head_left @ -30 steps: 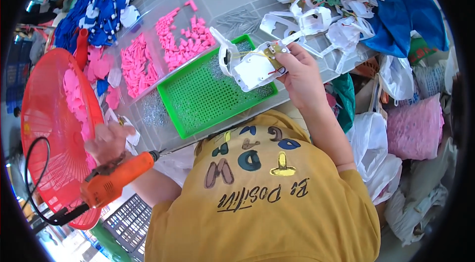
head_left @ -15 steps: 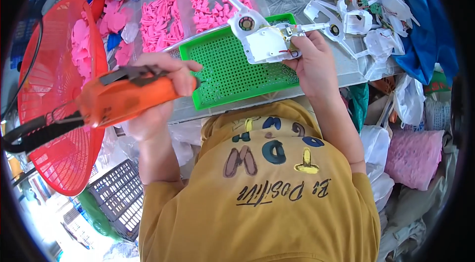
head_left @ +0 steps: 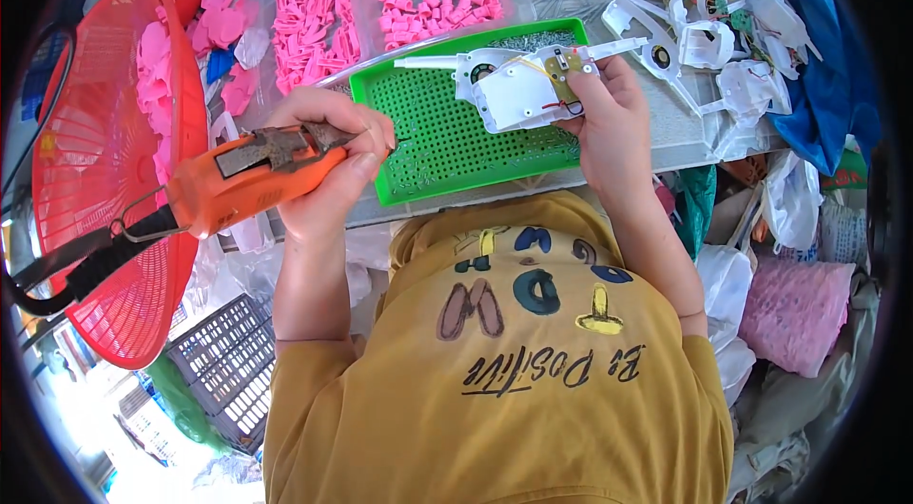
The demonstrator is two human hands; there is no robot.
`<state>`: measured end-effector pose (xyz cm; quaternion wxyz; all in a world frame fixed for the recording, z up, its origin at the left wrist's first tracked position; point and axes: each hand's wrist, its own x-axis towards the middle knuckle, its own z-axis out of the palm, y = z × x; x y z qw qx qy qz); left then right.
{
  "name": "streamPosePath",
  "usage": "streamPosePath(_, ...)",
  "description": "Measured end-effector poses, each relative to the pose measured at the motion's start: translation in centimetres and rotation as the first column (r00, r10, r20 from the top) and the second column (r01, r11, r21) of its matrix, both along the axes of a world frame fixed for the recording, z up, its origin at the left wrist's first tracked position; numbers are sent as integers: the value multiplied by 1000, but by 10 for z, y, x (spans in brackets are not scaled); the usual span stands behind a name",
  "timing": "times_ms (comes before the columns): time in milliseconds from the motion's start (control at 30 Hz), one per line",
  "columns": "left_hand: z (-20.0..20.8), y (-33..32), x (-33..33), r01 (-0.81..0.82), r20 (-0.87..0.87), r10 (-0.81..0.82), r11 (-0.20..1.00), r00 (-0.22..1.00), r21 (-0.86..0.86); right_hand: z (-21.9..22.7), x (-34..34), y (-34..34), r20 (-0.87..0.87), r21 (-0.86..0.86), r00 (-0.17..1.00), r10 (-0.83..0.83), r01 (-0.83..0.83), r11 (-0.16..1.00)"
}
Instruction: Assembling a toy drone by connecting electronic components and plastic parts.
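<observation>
My left hand [head_left: 333, 147] is wrapped round an orange electric screwdriver [head_left: 252, 183], its tip pointing right over the near-left part of the green tray [head_left: 418, 105]. The tool's black cord trails off to the left. In my right hand [head_left: 609, 105] a white plastic housing [head_left: 518, 95] is pinched at its right end, thumb on top next to a small circuit board [head_left: 568, 76]. Thin wires and a round speaker-like part show in the housing, and a long white arm sticks out to the left. The housing hangs above the tray, which has small screws along its edges.
Behind the tray lie heaps of pink plastic parts [head_left: 319, 24] and short pink pieces [head_left: 437, 0]. White housings [head_left: 713, 38] pile up at the right, beside a blue sheet [head_left: 827, 57]. A red basket [head_left: 95, 162] stands at the left, a dark crate [head_left: 228, 361] below it.
The housing has turned, so its long arm now points left instead of up, and it has moved slightly right. The screwdriver tip has shifted a little right and up.
</observation>
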<state>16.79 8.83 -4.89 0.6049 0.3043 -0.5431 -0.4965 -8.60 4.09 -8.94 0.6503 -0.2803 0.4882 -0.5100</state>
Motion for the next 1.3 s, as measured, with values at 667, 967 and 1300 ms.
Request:
streamPosePath(667,-5,8,-2,-5,63,6,1000,998,-7,-8,1,1,-10,-33,1000,20,-20,999)
streamPosePath(967,-5,10,-3,-11,57,11,1000,998,-11,-8,1,1,13,-42,1000,28,-27,999)
streamPosePath(1300,27,13,-30,-103,75,112,989,991,-107,-4,-6,1,-15,-39,998,58,-59,998)
